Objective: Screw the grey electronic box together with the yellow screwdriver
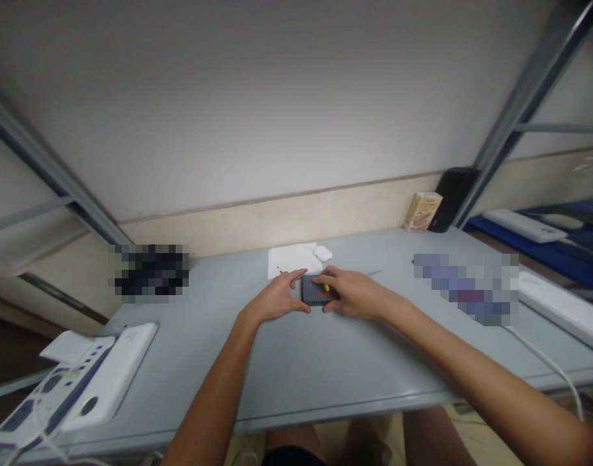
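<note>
A small dark grey box-like device [314,292] lies on the grey table [296,362], near its middle. My left hand [279,296] grips its left side between thumb and fingers. My right hand [353,292] holds its right side, fingers curled over the top, with a small yellow item [326,288] pinched at the fingertips. Just behind the device lie a white sheet of paper [290,260] and a small white earbud case [322,252].
A white power strip [44,396] and a white flat device [112,374] sit at the front left. At the back right stand a small beige carton [422,211] and a black cylinder [452,197]. A white cable [549,366] trails over the right edge.
</note>
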A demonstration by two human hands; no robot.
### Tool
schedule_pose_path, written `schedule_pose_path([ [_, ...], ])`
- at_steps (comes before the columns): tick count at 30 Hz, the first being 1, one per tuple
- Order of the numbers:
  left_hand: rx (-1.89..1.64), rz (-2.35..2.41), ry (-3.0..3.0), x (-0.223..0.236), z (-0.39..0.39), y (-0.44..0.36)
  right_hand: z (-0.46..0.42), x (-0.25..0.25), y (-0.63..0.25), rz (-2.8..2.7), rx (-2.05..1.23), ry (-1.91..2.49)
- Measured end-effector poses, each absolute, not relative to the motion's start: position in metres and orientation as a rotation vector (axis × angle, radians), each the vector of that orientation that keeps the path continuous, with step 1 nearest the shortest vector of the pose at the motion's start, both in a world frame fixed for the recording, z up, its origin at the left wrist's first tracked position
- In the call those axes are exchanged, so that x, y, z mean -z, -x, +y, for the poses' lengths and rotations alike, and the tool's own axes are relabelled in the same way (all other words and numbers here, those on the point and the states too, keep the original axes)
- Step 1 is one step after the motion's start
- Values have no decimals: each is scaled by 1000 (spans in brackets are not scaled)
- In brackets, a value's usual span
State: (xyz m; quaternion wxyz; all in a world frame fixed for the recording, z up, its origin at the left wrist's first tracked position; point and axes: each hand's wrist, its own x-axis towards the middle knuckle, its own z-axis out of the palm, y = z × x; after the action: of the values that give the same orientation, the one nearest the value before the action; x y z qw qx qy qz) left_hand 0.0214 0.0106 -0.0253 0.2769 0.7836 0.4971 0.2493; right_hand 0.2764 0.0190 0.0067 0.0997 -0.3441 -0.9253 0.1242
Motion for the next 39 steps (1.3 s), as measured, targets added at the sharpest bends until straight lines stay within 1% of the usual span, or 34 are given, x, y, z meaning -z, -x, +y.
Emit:
schedule_pose_path([
  [4, -649, 1324, -2149, 25, 10, -22, 21, -5, -272, -2705, -458, 964],
  [7, -690, 1264, -2163, 21, 6, -26, 23, -13, -271, -2554, -526, 857],
  [10, -719, 1204, -2203, 14, 1, -30, 33, -29, -268, -2173, -413, 784],
  [13, -663, 1227, -2166, 5, -2, -29, 53, -49, -263, -1680, -314, 798],
  [15, -598, 1292, -2083, -2, -4, -25, 67, -56, -258, -1470, -356, 853],
  [17, -551, 1349, -2006, -9, -6, -20, 79, -54, -253, -1367, -475, 902],
  [19, -536, 1346, -1965, -14, -7, -15, 86, -42, -244, -1329, -645, 920],
  [22, -559, 1261, -1963, -19, -7, -12, 89, -15, -231, -1455, -894, 961],
  [26, -611, 1282, -1987, -17, -5, -14, 90, 13, -221, -1592, -1039, 967],
  [32, -663, 1335, -2010, -10, -1, -17, 93, 24, -227, -1522, -1306, 1039],
  [37, -654, 1329, -1965, -12, 0, -9, 92, 25, -230, -1543, -1359, 1028],
  [39, -716, 1401, -1905, -9, 3, -1, 92, 24, -230, -1534, -1347, 1036],
])
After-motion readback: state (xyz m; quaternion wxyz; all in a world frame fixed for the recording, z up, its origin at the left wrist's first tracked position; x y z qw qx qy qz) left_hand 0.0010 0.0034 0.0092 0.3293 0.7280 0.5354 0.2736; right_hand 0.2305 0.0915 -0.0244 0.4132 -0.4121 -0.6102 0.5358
